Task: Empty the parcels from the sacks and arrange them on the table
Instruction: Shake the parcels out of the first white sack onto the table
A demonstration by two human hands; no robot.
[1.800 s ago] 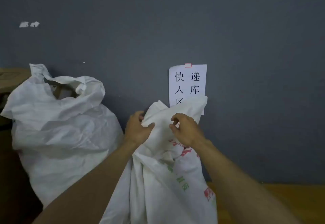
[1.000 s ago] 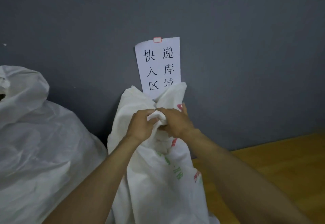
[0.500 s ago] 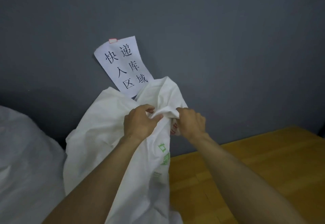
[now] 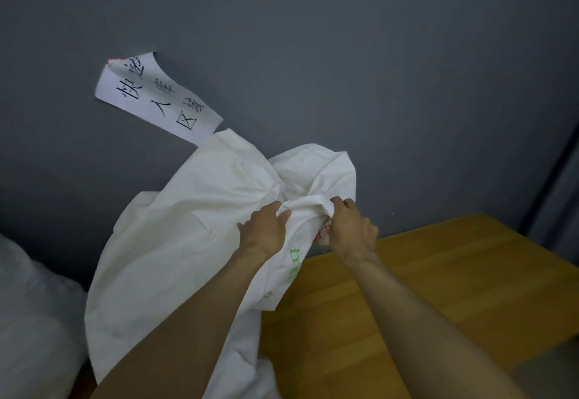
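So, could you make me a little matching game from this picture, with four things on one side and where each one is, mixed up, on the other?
Things:
1. printed sack
2. paper sign
3. table
4. plain sack

Places:
A. stuck on the grey wall
B. lower left edge of the view
C. gripped by the left hand and right hand
D. on the right, yellow-brown wood

Pairs: 1-C, 2-A, 3-D, 4-B

The printed sack (image 4: 175, 242) is tipping over to the right — its gathered neck, upright a moment ago, is now leaning out above the table (image 4: 454, 273) edge; the left hand (image 4: 264, 231) and right hand (image 4: 351, 231) are travelling right with it, gripping the neck; the other sack (image 4: 31, 304) is sliding toward the left edge of view — more table is coming into sight.
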